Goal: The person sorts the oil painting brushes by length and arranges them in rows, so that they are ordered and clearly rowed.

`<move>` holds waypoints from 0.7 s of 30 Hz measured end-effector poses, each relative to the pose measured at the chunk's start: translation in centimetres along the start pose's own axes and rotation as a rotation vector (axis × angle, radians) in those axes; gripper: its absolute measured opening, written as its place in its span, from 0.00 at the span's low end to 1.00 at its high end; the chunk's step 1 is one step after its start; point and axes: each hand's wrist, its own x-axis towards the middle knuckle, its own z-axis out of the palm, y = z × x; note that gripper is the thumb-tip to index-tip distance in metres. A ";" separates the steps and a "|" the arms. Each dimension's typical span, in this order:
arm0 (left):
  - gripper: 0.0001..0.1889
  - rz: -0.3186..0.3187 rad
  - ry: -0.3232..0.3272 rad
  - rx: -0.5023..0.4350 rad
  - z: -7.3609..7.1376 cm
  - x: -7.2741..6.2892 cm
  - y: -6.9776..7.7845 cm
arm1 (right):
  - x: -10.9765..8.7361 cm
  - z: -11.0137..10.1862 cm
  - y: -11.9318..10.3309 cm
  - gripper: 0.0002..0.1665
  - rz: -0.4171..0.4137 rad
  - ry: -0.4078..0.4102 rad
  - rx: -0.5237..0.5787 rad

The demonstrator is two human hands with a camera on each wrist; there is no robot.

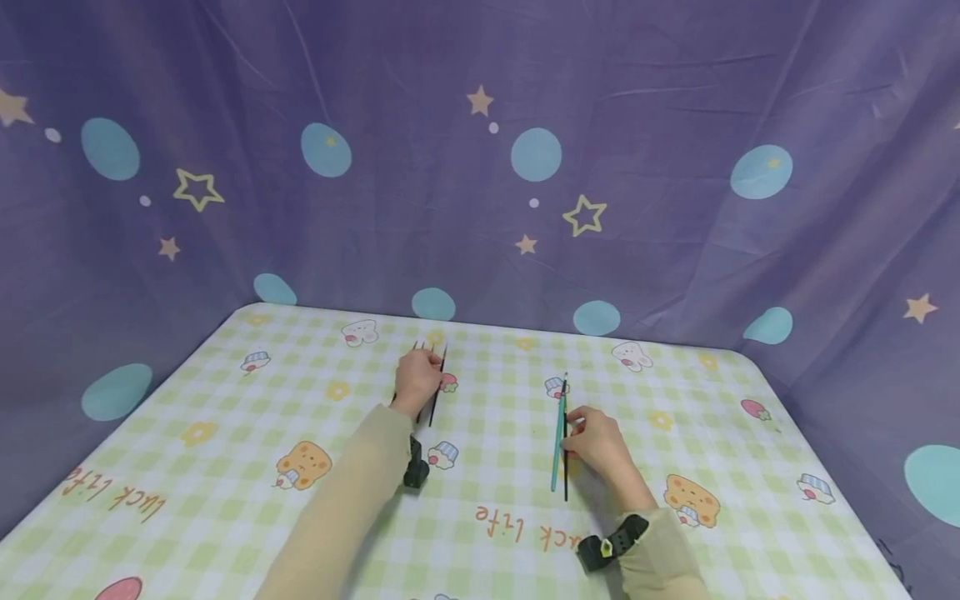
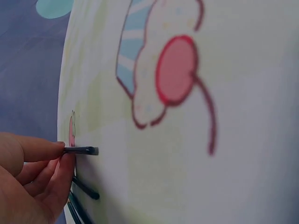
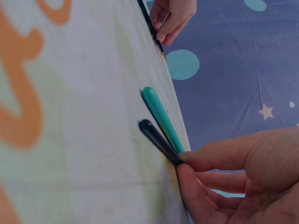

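Note:
My left hand (image 1: 417, 382) is at the far middle-left of the table, its thumb and fingers pinching a slim dark paintbrush (image 2: 81, 150). Several other dark brushes (image 2: 86, 188) lie close together under and beside that hand, their tips showing past the knuckles in the head view. To the right, my right hand (image 1: 595, 437) pinches a black paintbrush (image 1: 566, 479) between thumb and forefinger. Along its left side lies a teal paintbrush (image 1: 557, 454), and the two nearly meet at their far tips. In the right wrist view the thumb tip overlaps the teal handle (image 3: 161, 114).
A green-and-white checked tablecloth (image 1: 495, 450) printed with cakes, bears and lettering covers the table. Behind it hangs a purple curtain (image 1: 435, 192) with stars and blue ovals. A black wrist strap (image 1: 628, 533) sits on the right wrist.

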 end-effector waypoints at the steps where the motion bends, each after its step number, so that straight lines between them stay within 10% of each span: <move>1: 0.17 0.004 0.006 0.009 0.1 0.0 -0.1 | 0.0 0.0 0.0 0.22 0.000 -0.001 0.000; 21: 0.11 0.017 0.018 0.050 0.1 0.0 0.2 | -0.2 -0.1 0.0 0.23 -0.016 0.002 -0.006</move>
